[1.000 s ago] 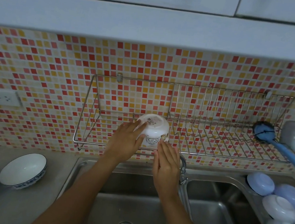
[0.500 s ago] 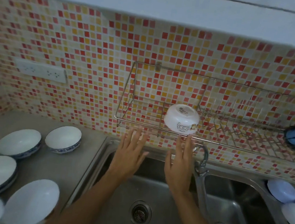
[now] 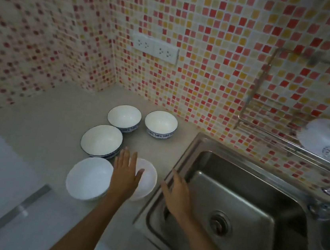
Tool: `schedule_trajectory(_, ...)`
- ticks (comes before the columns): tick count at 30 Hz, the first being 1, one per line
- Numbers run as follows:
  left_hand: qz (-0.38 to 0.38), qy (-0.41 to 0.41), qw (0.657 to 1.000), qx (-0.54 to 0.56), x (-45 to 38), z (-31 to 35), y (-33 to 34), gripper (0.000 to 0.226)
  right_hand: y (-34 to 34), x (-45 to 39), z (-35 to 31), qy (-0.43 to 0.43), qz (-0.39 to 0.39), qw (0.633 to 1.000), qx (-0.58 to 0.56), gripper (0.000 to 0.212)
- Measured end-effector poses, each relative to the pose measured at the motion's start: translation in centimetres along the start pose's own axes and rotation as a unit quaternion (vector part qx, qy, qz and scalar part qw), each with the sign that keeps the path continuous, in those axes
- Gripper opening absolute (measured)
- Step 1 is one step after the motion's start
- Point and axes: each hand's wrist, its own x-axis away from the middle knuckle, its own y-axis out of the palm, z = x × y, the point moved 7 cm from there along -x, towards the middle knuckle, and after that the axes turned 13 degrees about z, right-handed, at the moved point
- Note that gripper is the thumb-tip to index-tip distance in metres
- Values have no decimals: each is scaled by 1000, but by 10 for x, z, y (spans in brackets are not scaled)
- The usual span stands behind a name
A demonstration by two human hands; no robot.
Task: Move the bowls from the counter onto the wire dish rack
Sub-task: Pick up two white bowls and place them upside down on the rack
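**Hands swing left to the waiting bowls**

Both hands have left the rack and come down to the left side of the sink since the earlier frame, and the view has turned with them toward the corner of the tiled wall. An upturned white bowl (image 3: 328, 140) now sits on the wire dish rack (image 3: 251, 106) at the right edge, blurred.

Five bowls stand upright on the tabletop (image 3: 41, 122): two blue-patterned bowls (image 3: 161, 124) side by side near the wall, a blue-rimmed bowl (image 3: 101, 141) in front of them, then a plain white bowl (image 3: 89, 178) just beside a second white bowl (image 3: 147, 180).

The left hand (image 3: 126, 174) hovers flat over that second white bowl, its grip wide with fingers stretched and holding nothing. The right hand (image 3: 176, 192) is over the sink (image 3: 233, 206) edge, its grip likewise spread and empty. A double wall socket (image 3: 155, 49) sits on the tiles above the bowls.
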Motion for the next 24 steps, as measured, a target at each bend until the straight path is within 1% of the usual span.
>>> schedule_trajectory(2,-19,-8,1000,-22,-2,-16,4,62,26,5,-8,32,-26,999,-6,69)
schedule_trajectory(4,-41,-3,998,-45,-3,-28,10,63,44,9,-12,54,-45,998,-2,70)
schedule_trajectory(7,-57,26,995,-77,-3,-40,18,56,61,13,-15,65,-54,996,-1,63)
schedule_trajectory(10,-58,51,993,-90,-4,-45,26,47,70,14,-11,100,-40,994,17,55)
schedule_trajectory(12,-61,57,993,-88,-6,-45,23,44,72,12,-9,115,-26,993,31,47)
schedule_trajectory(14,-71,67,992,-78,-9,-42,19,43,70,10,-9,124,-14,992,16,42)
schedule_trajectory(15,-64,75,993,-72,-13,-40,16,43,67,9,-8,126,-9,992,4,42)
schedule_trajectory(17,-46,79,996,-17,-19,-31,8,42,57,6,-5,129,6,991,-18,42)
schedule_trajectory(19,-44,42,991,116,-25,-23,3,42,41,5,-4,132,23,990,-40,41)
schedule_trajectory(20,-52,7,978,204,-28,-18,2,41,32,5,-5,131,33,990,-50,41)
schedule_trajectory(21,-67,-28,955,286,-30,-12,2,41,21,4,-6,127,44,989,-60,41)
schedule_trajectory(22,-87,-60,932,346,-32,-2,0,42,9,3,-8,123,58,988,-70,40)
schedule_trajectory(24,-129,-112,898,405,-36,17,-2,43,-18,0,-11,119,91,985,-89,37)
